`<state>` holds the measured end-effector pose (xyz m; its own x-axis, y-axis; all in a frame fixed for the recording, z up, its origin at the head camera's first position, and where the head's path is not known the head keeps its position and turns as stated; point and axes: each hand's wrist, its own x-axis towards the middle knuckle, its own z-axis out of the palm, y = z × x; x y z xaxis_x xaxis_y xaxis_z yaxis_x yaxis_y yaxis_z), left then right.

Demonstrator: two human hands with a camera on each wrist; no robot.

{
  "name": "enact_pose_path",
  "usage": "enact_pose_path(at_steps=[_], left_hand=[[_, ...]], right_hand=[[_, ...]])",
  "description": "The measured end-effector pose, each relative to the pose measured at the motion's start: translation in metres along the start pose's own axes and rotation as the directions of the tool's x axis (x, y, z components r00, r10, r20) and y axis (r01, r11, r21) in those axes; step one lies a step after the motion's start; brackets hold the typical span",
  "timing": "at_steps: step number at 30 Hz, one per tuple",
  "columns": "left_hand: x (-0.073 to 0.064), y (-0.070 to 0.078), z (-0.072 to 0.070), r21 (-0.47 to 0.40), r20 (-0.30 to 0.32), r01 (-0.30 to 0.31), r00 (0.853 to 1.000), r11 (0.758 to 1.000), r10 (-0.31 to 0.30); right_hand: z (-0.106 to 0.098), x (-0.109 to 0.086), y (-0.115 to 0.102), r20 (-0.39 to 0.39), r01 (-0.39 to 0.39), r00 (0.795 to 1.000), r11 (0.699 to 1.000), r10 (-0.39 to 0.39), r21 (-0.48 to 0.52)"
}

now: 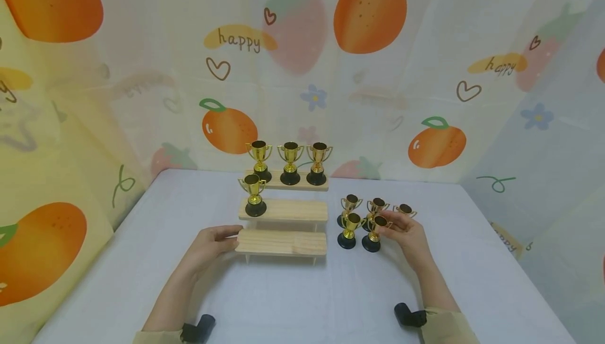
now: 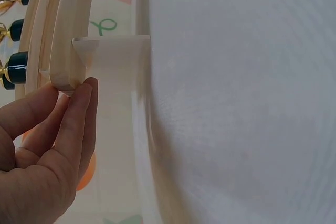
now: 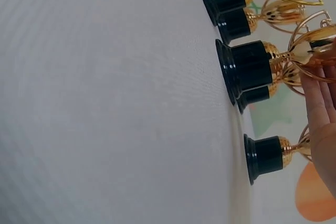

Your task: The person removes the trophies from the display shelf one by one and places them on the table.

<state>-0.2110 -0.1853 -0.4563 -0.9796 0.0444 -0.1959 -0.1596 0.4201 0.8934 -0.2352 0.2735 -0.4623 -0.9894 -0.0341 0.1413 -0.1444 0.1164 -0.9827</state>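
A stepped wooden display stand [image 1: 281, 242] has three shelves. My left hand [image 1: 214, 248] pinches the left end of its lowest shelf [image 2: 68, 72], thumb on one face and fingers on the other. Small gold trophies with black bases stand on the stand: three, including a trophy [image 1: 290, 161], on the top shelf, and one trophy [image 1: 254, 197] at the middle shelf's left end. To the right, several more trophies stand grouped on the table. My right hand [image 1: 409, 236] holds the cup of the front right trophy [image 3: 252, 69]; its base appears to rest on the table.
Close to the held trophy stand a front left trophy [image 1: 348, 231] and a back right trophy [image 3: 268, 153], partly hidden by my right hand. A white cloth covers the table [image 1: 283, 302]. Behind it hangs a fruit-print curtain [image 1: 165, 29].
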Motion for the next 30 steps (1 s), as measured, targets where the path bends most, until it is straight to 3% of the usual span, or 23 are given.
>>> enact_pose_path(at_steps=[9, 15, 19, 23, 30], left_hand=[[-0.001, 0.001, -0.001, 0.010, 0.008, -0.017, 1.000, 1.000, 0.017], [-0.002, 0.001, 0.000, 0.010, 0.009, -0.014, 1.000, 1.000, 0.014], [-0.002, 0.000, 0.000, 0.000, 0.014, -0.013, 1.000, 1.000, 0.013], [-0.002, -0.001, 0.000, -0.003, 0.015, -0.015, 1.000, 1.000, 0.015], [-0.001, 0.001, -0.001, 0.007, 0.006, -0.015, 1.000, 1.000, 0.015]], right_hand=[[-0.003, 0.003, -0.005, -0.007, 0.082, 0.997, 0.996, -0.081, 0.041], [-0.001, 0.009, -0.018, -0.067, 0.068, 0.996, 0.996, -0.064, 0.052], [0.008, 0.010, -0.028, -0.137, 0.090, 0.988, 0.991, -0.076, 0.098], [0.021, 0.009, -0.038, -0.193, 0.163, 0.972, 0.975, -0.132, 0.150], [0.045, 0.009, -0.052, -0.161, 0.242, 0.965, 0.944, -0.209, 0.223]])
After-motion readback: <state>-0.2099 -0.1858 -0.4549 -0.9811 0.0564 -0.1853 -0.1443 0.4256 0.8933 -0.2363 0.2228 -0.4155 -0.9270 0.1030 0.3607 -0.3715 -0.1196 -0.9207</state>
